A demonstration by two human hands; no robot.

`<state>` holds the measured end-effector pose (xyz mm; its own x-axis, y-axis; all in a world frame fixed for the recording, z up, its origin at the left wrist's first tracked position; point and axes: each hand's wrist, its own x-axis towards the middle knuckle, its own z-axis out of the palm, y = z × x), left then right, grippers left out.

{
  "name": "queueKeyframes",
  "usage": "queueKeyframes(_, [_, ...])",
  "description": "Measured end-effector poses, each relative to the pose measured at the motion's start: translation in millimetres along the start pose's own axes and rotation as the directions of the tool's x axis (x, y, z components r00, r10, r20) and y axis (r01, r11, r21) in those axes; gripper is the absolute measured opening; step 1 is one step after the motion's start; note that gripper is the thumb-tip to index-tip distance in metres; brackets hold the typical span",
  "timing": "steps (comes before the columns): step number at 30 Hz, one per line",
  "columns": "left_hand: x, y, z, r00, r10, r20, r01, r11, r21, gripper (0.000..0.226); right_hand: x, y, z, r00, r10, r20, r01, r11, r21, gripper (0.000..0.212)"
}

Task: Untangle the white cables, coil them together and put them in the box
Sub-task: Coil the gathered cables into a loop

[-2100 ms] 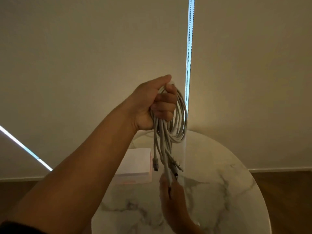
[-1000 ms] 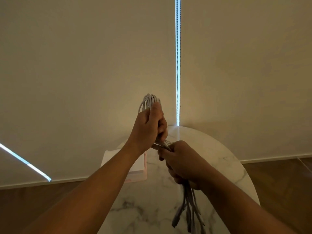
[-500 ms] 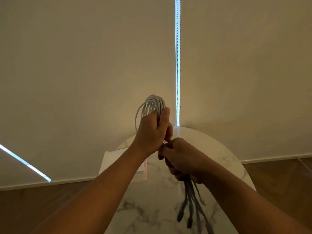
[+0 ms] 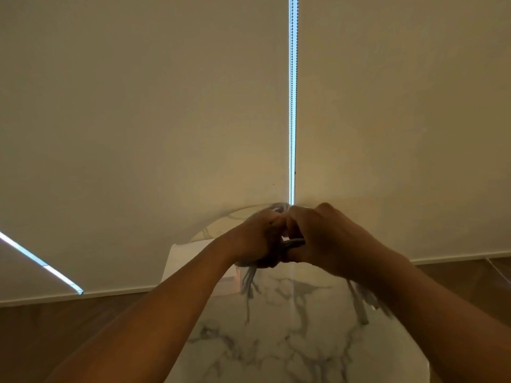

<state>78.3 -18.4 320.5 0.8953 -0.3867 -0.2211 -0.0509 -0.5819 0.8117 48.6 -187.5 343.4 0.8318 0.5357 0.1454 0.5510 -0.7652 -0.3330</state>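
Both hands meet above the round marble table [image 4: 276, 341], closed around the bundle of white cables [image 4: 294, 242]. My left hand [image 4: 260, 239] grips the coil from the left, with a loop tip showing above the knuckles. My right hand [image 4: 323, 239] grips it from the right. Loose cable ends hang blurred below each hand, some under the left fist and some under the right wrist. The white box [image 4: 190, 258] lies on the table's far left part, mostly hidden behind my left forearm.
Closed beige roller blinds [image 4: 166, 106] fill the background, with a bright vertical gap and a bead chain [image 4: 292, 106] just behind the table. Dark wooden floor [image 4: 41, 341] surrounds the table on both sides.
Both hands have dropped lower and closer to the table. The coil's loop, earlier standing well above the left hand, is now almost wholly inside the two fists. The hanging ends have split to both sides.
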Motion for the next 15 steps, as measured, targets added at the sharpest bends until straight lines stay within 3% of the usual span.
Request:
queueKeyframes(1, [-2.7,-1.1,-0.9,0.997,-0.003,0.072,0.004,1.0,-0.014,0.032,-0.5,4.7,-7.5,0.999,-0.005,0.047,0.004,0.999,0.033,0.032])
queueKeyframes(4, [-2.0,-3.9,-5.7,0.961,-0.077,0.265,0.165,0.929,-0.33,0.06,-1.8,21.6,-15.1,0.996,-0.01,0.091,0.007,0.999,0.032,0.029])
queueKeyframes(6, [-0.7,-3.3,-10.0,0.939,-0.106,0.327,0.255,0.852,-0.458,0.06,-3.2,27.0,-7.6,0.999,-0.03,0.018,0.028,0.997,0.077,0.038])
queueKeyframes(10, [-1.3,-2.9,-17.8,0.885,-0.04,0.464,0.317,0.781,-0.538,0.058,-6.6,31.9,5.8,0.99,-0.017,-0.14,0.04,0.986,0.159,0.081])
queueKeyframes(12, [-1.2,-3.3,-19.6,0.864,0.043,0.502,0.314,0.734,-0.603,0.051,-6.1,33.1,14.3,0.992,-0.014,-0.122,0.036,0.984,0.177,0.08])
queueKeyframes(15, [0.7,-4.1,-20.8,0.841,0.132,0.525,0.325,0.652,-0.685,0.041,-7.7,28.2,31.5,0.989,0.009,-0.146,0.043,0.936,0.35,0.068])
